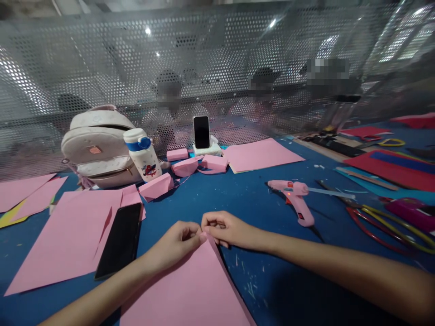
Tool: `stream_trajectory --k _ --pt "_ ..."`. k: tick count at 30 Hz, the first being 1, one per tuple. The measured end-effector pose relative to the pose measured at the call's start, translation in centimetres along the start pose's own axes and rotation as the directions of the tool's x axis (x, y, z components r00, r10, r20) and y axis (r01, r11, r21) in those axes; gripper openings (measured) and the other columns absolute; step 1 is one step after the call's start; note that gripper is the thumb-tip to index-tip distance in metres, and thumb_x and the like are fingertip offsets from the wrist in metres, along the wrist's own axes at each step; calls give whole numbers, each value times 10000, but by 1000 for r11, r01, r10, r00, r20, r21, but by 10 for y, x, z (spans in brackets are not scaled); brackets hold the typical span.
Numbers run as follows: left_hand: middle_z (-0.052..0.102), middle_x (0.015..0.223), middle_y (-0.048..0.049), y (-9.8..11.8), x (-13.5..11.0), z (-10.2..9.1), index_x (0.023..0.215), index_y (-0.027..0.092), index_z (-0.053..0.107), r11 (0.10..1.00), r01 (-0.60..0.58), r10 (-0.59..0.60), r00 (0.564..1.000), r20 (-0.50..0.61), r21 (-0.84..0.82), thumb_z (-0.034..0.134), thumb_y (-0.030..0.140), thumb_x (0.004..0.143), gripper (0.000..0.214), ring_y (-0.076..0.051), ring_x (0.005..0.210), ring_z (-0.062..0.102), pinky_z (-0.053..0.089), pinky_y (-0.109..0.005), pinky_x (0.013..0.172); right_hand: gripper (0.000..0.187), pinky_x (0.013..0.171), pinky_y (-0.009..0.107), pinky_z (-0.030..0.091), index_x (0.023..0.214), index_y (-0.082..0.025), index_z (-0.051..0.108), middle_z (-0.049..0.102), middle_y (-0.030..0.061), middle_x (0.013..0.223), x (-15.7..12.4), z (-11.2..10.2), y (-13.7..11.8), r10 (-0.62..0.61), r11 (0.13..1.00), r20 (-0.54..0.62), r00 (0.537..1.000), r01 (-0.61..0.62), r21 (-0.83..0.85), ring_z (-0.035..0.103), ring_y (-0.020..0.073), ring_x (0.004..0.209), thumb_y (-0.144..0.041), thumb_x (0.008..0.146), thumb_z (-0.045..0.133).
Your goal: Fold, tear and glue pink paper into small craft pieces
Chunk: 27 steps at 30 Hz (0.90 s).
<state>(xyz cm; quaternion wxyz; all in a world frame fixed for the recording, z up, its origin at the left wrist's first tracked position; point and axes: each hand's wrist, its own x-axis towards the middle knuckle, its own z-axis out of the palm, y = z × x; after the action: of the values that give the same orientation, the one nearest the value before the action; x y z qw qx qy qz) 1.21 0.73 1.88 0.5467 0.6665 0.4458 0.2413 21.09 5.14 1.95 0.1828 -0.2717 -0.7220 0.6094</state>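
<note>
A pink paper sheet point(193, 285) lies on the blue table point(244, 199) right in front of me. My left hand point(178, 242) and my right hand point(226, 228) meet at its far corner, both with fingers closed in a pinch on the paper's tip. Several folded pink paper pieces point(185, 166) lie further back near the middle.
A black phone point(119, 241) rests on a large pink sheet point(64, 240) at my left. A pink glue gun point(295, 199) lies to the right, beside scissors point(380, 217). A backpack point(98, 147), a bottle point(142, 154) and a propped phone point(201, 132) stand before a perforated metal screen; people sit behind it.
</note>
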Motion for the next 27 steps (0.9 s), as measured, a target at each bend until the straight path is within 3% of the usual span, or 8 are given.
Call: stream_trajectory --k 9,18,27 --pt "282 611 70 4 -1 5 641 190 368 1000 -21 21 1000 -16 10 516 544 920 475 -94 564 220 186 -255 530 78 445 147 337 802 -171 530 453 -80 567 0 -2 4 -17 1000 26 1000 17 -6 417 52 454 -220 863 530" --pt "282 609 66 5 -3 5 636 193 359 999 -33 33 999 -18 14 510 503 926 451 -98 568 229 184 -260 529 115 466 172 322 794 -174 521 434 -82 572 1 -1 2 -26 1000 38 999 25 14 393 62 475 -263 864 542" --pt "304 614 49 2 -8 18 626 190 363 993 -82 95 979 -178 80 480 425 938 408 -109 591 288 222 -255 544 87 576 220 287 718 -157 514 438 -59 652 2 4 0 -106 994 -39 994 108 31 364 85 614 -192 784 558"
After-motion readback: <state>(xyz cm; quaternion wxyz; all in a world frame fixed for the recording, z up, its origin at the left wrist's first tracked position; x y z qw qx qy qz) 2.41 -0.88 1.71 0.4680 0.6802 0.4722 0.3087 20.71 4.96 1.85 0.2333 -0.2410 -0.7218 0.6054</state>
